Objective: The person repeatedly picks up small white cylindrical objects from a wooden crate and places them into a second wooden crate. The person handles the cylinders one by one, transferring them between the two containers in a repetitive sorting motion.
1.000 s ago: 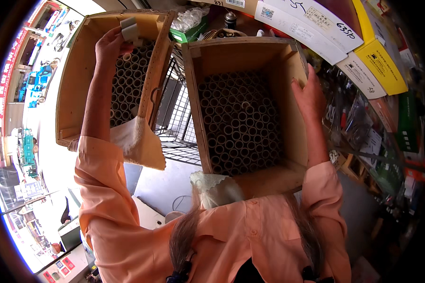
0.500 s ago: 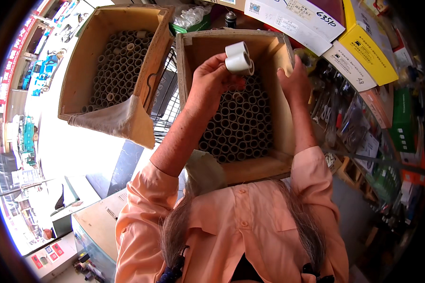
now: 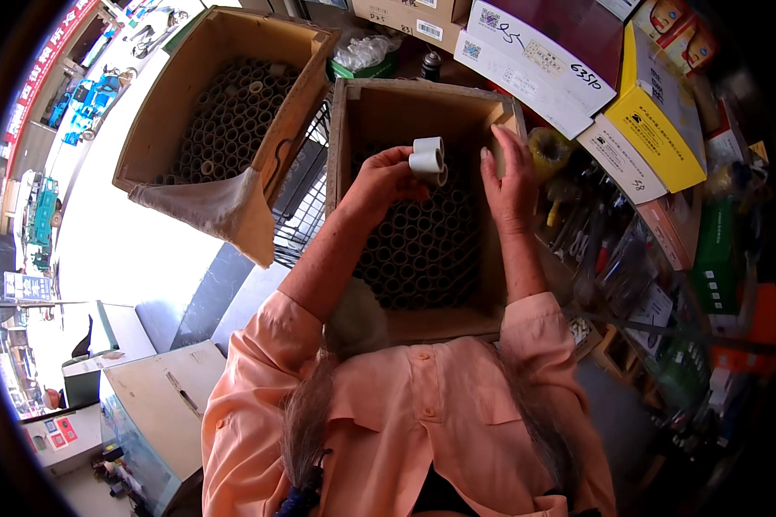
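My left hand [image 3: 379, 187] is closed on a few short white tubes [image 3: 428, 160], pinched side by side above the near wooden box. Their open ends face right. To the right of them, my right hand [image 3: 510, 188] holds nothing, its fingers stretched upward and apart, over the box's right side. Beneath both hands stands the wooden box [image 3: 340, 142], its floor covered with upright grey tubes [image 3: 422, 258] packed tightly together. The tips of my left fingers are partly hidden behind the white tubes.
A second wooden box [image 3: 157, 129] of upright tubes stands at the left, with cloth [image 3: 203, 207] on its near edge. Between the boxes is a black wire rack [image 3: 306, 194]. Cartons, including a yellow box [image 3: 660, 112], stand at the upper right beside crowded tools.
My left hand has come lower over the near box with the white tubes still in it. My right hand has moved left, closer to them. The whole view has shifted slightly.
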Available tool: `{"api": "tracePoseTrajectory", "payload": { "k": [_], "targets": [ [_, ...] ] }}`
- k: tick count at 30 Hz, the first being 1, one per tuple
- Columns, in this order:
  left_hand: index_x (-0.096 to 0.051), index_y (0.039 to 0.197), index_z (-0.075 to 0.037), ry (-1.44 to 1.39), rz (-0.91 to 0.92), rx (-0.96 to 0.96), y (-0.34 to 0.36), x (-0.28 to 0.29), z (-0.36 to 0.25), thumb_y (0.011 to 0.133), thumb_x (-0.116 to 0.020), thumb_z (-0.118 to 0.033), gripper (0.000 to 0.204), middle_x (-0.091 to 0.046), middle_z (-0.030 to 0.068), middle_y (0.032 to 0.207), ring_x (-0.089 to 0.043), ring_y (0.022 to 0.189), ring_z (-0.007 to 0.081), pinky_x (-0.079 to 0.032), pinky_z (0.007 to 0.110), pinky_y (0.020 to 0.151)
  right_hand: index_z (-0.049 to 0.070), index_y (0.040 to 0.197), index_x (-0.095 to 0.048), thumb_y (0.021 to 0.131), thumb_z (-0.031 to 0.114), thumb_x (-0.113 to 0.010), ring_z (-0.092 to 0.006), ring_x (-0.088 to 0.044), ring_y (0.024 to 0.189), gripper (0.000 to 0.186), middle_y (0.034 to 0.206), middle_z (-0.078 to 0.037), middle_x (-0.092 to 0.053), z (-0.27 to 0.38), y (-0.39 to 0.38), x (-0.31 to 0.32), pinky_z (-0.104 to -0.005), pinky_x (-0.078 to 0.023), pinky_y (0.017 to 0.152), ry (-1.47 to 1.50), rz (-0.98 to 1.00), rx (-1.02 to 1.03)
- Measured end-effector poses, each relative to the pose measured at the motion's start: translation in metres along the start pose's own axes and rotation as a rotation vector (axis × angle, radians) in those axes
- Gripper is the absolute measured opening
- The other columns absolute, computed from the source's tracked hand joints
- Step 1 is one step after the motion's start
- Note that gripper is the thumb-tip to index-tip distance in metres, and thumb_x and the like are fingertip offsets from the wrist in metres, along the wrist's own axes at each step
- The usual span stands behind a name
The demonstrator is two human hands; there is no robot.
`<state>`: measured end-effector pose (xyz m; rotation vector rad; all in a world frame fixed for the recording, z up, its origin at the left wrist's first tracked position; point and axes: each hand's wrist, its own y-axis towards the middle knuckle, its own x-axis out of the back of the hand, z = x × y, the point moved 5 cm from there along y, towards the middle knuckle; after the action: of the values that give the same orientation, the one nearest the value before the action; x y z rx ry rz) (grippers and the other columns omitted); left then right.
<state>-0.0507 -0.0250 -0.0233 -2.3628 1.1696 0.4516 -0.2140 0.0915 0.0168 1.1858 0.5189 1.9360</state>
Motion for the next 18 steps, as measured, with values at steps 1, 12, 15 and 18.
{"api": "tracePoseTrajectory", "payload": {
  "k": [1, 12, 15, 18],
  "targets": [
    [-0.055, 0.114, -0.004, 0.053, -0.013, 0.021, 0.000, -0.001, 0.001, 0.090, -0.053, -0.009, 0.025, -0.064, 0.0067, 0.095, -0.064, 0.076, 0.0155, -0.056, 0.031, 0.068, 0.005, 0.118, -0.055, 0.084, 0.010, -0.062, -0.0292, -0.058, 0.103, 0.035, 0.109, -0.014, -0.061, 0.008, 0.001, -0.001, -0.0350, -0.046, 0.090, 0.039, 0.023, 0.033],
    [-0.058, 0.110, -0.001, 0.319, -0.107, 0.045, 0.007, -0.002, 0.007, 0.085, -0.057, -0.010, 0.026, -0.065, 0.0080, 0.079, -0.063, 0.057, 0.0147, -0.055, 0.026, 0.052, 0.005, 0.115, -0.060, 0.090, 0.026, -0.061, -0.0097, -0.058, 0.095, 0.033, 0.104, -0.002, -0.064, -0.014, -0.032, -0.060, -0.0246, -0.048, 0.083, 1.027, 0.451, -0.646],
    [-0.059, 0.111, 0.000, 0.344, -0.097, 0.019, 0.007, -0.001, 0.007, 0.084, -0.056, -0.008, 0.029, -0.065, 0.0079, 0.078, -0.063, 0.056, 0.0143, -0.054, 0.025, 0.051, 0.004, 0.112, -0.060, 0.090, 0.024, -0.062, -0.0093, -0.059, 0.094, 0.031, 0.104, -0.002, -0.063, -0.017, -0.034, -0.063, -0.0238, -0.049, 0.083, 1.080, 0.453, -0.701],
    [-0.061, 0.111, 0.000, 0.400, -0.106, -0.006, 0.008, 0.000, 0.006, 0.082, -0.054, -0.005, 0.030, -0.065, 0.0081, 0.077, -0.062, 0.055, 0.0135, -0.054, 0.025, 0.051, 0.005, 0.110, -0.061, 0.089, 0.023, -0.062, -0.0091, -0.060, 0.092, 0.028, 0.103, -0.002, -0.063, -0.021, -0.035, -0.064, -0.0243, -0.050, 0.081, 1.117, 0.422, -0.757]
  ]
}}
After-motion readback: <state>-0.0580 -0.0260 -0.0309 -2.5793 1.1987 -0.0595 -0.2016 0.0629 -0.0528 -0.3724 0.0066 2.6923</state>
